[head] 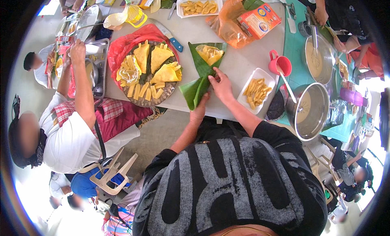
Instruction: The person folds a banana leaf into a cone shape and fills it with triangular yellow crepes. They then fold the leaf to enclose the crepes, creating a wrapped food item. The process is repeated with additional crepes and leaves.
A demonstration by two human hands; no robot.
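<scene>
A green banana leaf (198,63) lies folded before me on the table, its near end curled up. In its far end sits a yellow folded crepe (210,54) with pale strips on top. My left hand (199,110) grips the curled near end from below, its fingertips partly hidden by the leaf. Thumb and fingers of my right hand (222,87) pinch the leaf at its narrow middle, just short of the crepe. Left of the leaf, a round platter (170,97) bears several folded crepes (160,57) and a row of yellow strips (143,90).
Right of my right hand stands a white foam tray (240,98) of strips, near a red mug (280,65) and steel bowls (307,111). A blue-handled knife (176,44) lies beyond the platter. Another foam tray (199,15) and an orange box (260,21) lie farther back. A co-worker (70,138) works at left.
</scene>
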